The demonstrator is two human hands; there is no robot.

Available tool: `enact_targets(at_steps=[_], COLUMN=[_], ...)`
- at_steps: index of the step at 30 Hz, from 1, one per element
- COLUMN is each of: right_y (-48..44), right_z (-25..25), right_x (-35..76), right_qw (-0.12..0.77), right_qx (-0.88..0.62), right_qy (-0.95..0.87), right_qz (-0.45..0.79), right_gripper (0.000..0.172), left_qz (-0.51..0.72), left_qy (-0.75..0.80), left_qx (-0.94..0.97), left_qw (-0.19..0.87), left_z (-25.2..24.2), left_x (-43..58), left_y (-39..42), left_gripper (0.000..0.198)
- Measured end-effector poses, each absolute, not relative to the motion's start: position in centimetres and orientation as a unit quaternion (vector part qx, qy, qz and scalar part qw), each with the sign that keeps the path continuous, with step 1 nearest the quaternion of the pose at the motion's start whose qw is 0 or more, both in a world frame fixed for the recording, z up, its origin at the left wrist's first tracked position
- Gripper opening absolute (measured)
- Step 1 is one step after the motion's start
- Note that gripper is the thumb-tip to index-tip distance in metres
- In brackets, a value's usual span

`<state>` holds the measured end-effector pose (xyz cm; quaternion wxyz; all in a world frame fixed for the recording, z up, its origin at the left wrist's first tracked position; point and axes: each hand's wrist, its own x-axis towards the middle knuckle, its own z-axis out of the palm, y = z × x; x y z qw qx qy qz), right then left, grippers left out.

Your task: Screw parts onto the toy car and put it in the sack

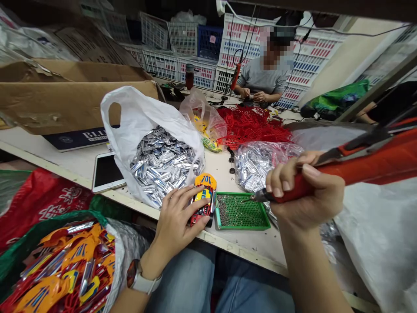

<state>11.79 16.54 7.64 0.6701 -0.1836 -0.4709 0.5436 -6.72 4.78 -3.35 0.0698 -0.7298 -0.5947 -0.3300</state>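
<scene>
My left hand (177,217), with a watch on its wrist, rests on a toy car (206,182) at the table's front edge. Its fingers lie around the orange, yellow and red body, steadying it against the tabletop. In my right hand (308,195) is a red electric screwdriver (368,161), its fingers wrapped round the front of the grip. The bit points left, over a green tray (243,227) of small screws. Whether a screw sits on the tip is too small to tell.
Left of the car, a white plastic bag (117,113) holds silvery parts; a tablet (107,171) lies beside it. Red plastic frames (250,124) pile up behind. A sack of orange car parts (78,256) stands lower left. Across the table sits a co-worker (263,78).
</scene>
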Motion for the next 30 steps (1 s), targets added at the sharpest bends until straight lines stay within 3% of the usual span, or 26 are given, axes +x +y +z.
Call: enact_targets(at_steps=[9,23,30], right_y=[15.3,14.9,15.0], right_z=[7.4,6.8,8.0], right_x=[4.4,3.2,4.0], right_qw=[0.578,0.579,0.623], right_qx=[-0.117,-0.123,-0.121], right_qy=[-0.472,-0.479,-0.427], right_qz=[0.655,0.648,0.645], right_gripper=[0.013,0.011,0.013], left_qz=[-0.338,-0.365,-0.555], left_qy=[-0.598,-0.598,-0.567], left_qx=[-0.725,-0.713,-0.597], left_qw=[0.056,0.015,-0.119], left_z=[-3.4,-3.5,-3.8], left_x=[-6.3,-6.3,-7.1], left_y=[4.5,4.7,4.7], left_gripper=[0.031,0.029,0.032])
